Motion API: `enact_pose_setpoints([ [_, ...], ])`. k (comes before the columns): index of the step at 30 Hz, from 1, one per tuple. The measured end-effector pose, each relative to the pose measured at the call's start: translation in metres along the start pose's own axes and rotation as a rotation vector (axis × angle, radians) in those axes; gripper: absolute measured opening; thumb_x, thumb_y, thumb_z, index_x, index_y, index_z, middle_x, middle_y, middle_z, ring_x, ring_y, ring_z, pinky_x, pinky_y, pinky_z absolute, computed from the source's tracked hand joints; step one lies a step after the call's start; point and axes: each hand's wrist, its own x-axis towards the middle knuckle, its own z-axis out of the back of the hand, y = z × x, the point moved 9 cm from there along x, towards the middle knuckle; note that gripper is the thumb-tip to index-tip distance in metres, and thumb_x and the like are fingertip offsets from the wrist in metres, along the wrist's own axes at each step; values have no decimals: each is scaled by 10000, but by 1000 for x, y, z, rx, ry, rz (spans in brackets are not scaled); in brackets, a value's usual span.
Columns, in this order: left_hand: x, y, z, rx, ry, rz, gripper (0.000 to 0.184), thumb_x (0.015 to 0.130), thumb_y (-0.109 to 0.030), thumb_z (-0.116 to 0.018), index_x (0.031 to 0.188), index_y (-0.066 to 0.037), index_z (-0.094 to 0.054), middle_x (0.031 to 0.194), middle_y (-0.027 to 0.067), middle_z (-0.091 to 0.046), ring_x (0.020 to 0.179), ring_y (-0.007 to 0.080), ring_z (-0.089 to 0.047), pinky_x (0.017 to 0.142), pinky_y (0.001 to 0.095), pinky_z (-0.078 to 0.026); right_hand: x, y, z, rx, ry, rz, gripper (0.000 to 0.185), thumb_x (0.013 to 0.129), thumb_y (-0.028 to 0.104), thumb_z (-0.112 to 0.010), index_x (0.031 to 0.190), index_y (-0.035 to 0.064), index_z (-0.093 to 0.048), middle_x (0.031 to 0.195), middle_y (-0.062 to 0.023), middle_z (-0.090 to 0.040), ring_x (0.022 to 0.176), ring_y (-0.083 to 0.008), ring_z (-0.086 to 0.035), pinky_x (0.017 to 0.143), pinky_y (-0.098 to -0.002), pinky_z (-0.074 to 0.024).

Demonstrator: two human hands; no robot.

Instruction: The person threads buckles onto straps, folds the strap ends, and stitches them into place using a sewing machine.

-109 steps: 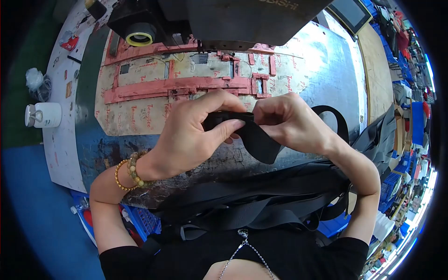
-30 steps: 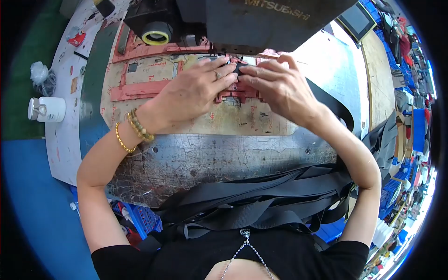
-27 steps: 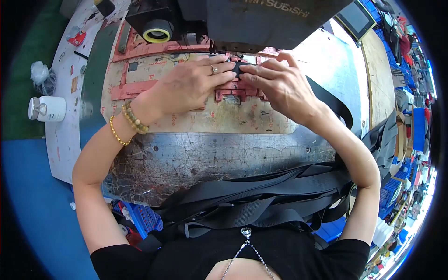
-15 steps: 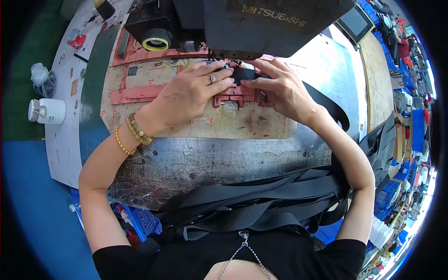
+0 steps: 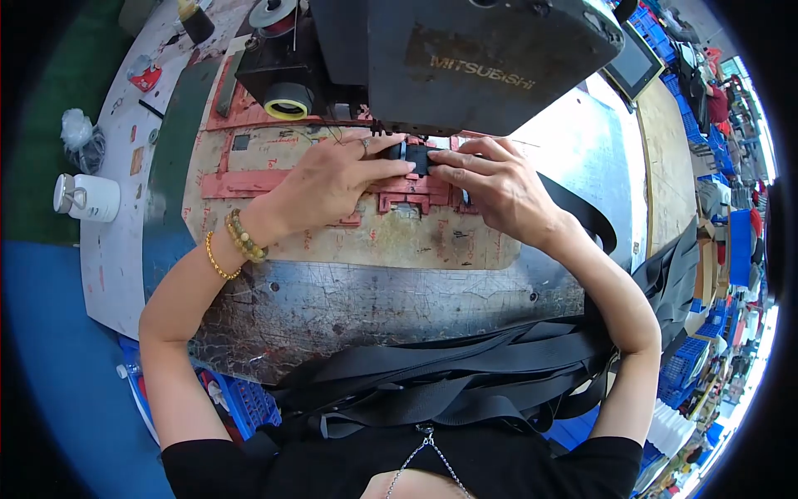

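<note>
Under the head of a sewing machine (image 5: 474,66), a piece of black webbing (image 5: 422,158) lies across the red-taped template (image 5: 332,241). My left hand (image 5: 332,179) touches the webbing's left part, its fingers apart and pressing down. From the right, my right hand (image 5: 503,187) rests its fingertips on the same webbing, fingers spread and bent a little. A black strap (image 5: 582,208) runs from behind my right hand in a loop down the right side. Part of the webbing is hidden under the fingers.
A heap of black straps (image 5: 465,374) lies along the table's front edge (image 5: 332,299). A white jar (image 5: 91,198) and a plastic bag (image 5: 81,141) stand at the left. At the back right is a screen (image 5: 633,60); a blue basket (image 5: 249,403) sits below left.
The webbing, held up between my hands in the earliest frame, now lies on the template. Since then my hands have stayed over it, with small finger shifts. The view has tilted upward.
</note>
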Motion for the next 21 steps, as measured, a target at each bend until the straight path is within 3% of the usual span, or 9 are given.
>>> enact_pose_setpoints([
  [5, 0, 8, 2, -75, -83, 18, 329, 804, -7, -624, 1109, -114, -685, 1257, 26, -614, 678, 161, -547, 682, 273, -472, 3, -3, 4, 20, -44, 11, 289, 768, 93, -683, 1054, 123, -706, 1193, 6, -653, 1142, -217, -487, 1072, -447, -270],
  [9, 7, 15, 9, -70, -110, 74, 202, 796, -51, -668, 994, -66, -706, 1085, 85, -691, 634, 195, -593, 705, 302, -490, 8, -14, 2, -21, -77, 52, 264, 789, 111, -677, 1050, 125, -707, 1164, 10, -664, 1161, -221, -475, 1119, -513, -193],
  [15, 8, 9, 11, -52, -165, 14, 152, 787, -46, -674, 933, -53, -718, 1018, 88, -709, 569, 190, -573, 624, 284, -486, 5, -12, 3, -10, -99, 57, 249, 801, 133, -677, 1048, 138, -710, 1144, 6, -670, 1164, -225, -476, 1142, -536, -151],
  [19, 0, 10, 2, -92, -167, 9, 314, 804, -19, -657, 1093, -132, -708, 939, 24, -726, 597, 134, -491, 598, 273, -428, 0, -8, -1, 21, -80, 60, 246, 820, 158, -669, 1063, 158, -709, 1155, 2, -667, 1174, -227, -478, 1149, -540, -131],
  [21, 2, 12, 4, -106, -175, 17, 275, 801, -24, -662, 1056, -114, -712, 906, 32, -719, 584, 142, -504, 586, 275, -434, 1, -12, -3, 23, -86, 60, 245, 824, 163, -666, 1066, 162, -709, 1160, 4, -665, 1176, -226, -479, 1149, -540, -130],
])
